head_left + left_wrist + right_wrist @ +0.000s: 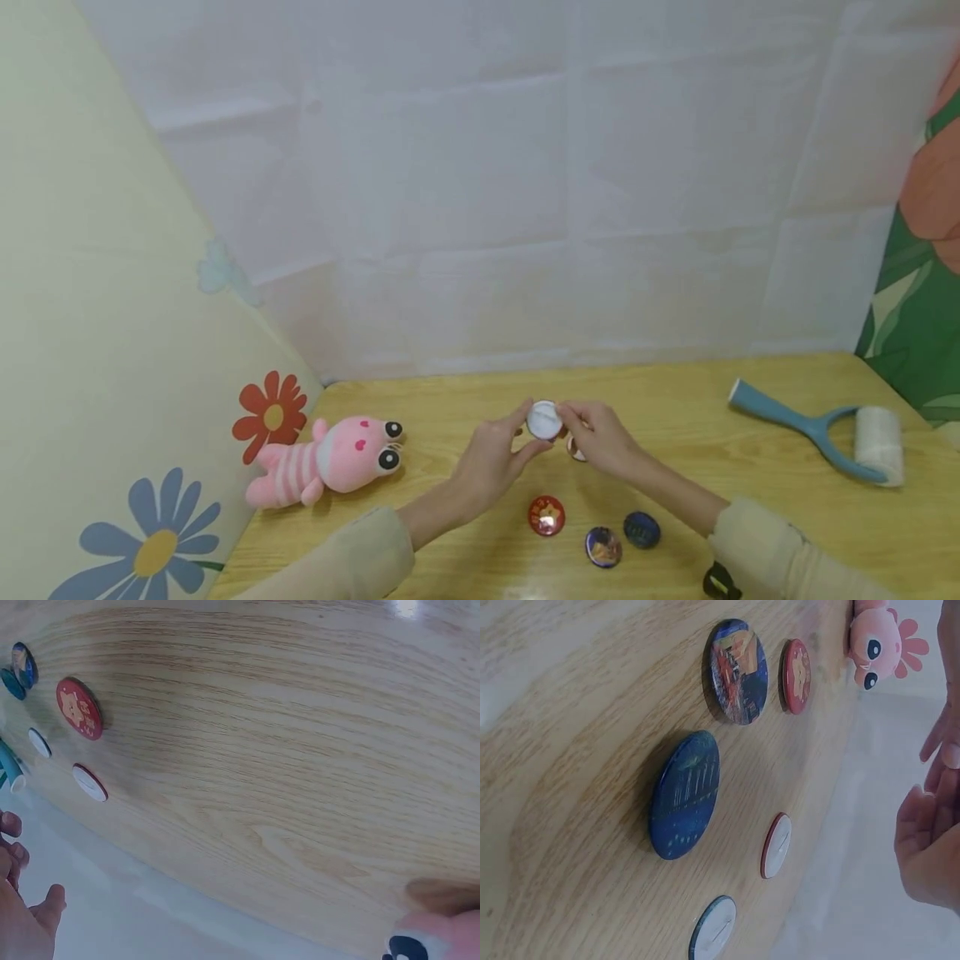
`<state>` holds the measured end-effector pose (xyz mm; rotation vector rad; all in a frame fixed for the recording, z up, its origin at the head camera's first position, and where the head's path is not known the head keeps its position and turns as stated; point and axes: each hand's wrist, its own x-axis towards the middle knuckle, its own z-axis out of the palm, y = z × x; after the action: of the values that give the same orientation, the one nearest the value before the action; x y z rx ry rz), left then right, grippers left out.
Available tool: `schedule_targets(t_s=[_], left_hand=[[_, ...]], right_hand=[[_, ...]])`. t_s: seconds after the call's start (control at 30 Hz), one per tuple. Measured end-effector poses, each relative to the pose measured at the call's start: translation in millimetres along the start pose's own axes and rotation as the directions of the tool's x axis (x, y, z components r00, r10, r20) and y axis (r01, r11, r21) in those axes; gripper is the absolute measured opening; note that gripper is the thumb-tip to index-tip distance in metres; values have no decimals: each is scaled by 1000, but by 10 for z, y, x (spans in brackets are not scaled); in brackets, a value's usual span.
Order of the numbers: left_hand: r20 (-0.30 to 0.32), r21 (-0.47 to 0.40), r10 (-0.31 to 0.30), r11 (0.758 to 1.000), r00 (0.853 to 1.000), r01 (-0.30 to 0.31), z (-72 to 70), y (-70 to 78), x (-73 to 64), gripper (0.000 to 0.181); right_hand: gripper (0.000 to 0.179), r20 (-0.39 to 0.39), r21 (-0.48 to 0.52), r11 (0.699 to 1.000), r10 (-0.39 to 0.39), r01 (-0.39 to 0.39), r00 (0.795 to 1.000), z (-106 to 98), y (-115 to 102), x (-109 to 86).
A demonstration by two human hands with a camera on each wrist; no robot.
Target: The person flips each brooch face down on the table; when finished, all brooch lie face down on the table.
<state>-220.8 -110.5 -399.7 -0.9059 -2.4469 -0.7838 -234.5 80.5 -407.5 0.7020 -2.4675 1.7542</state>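
Both hands hold a round button badge, its white back [543,420] facing the head camera. My left hand [491,454] grips its left side between thumb and fingers. On its right edge, my right hand [603,437] pinches with the fingertips. The wrist views do not show the held badge. Below lie a red badge [547,515], a blue and orange badge [603,547] and a dark blue badge [642,529], all face up. Face down are a red-rimmed badge [776,845], partly covered by my right hand in the head view, and a teal-rimmed badge [714,928].
A pink striped plush toy [330,462] lies at the left of the wooden table [450,558]. To the right is a lint roller [817,429] with a blue handle and white roll. A pale sheet [525,208] hangs behind the table. A small black object [720,582] shows beside the right sleeve.
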Motion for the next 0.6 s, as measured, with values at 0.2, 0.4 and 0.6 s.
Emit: schedule_targets(t_s=[0.2, 0.4, 0.6], left_hand=[[-49, -12, 51, 999, 998, -51, -9, 3, 87, 44], [24, -32, -13, 999, 1000, 14, -53, -26, 94, 45], [92, -14, -53, 998, 994, 55, -87, -62, 58, 49]], right_hand=[[35, -14, 34, 999, 42, -42, 999, -28, 1, 36], [30, 12, 52, 997, 50, -50, 999, -28, 8, 22], [27, 21, -101, 982, -157, 158, 987, -18, 74, 22]])
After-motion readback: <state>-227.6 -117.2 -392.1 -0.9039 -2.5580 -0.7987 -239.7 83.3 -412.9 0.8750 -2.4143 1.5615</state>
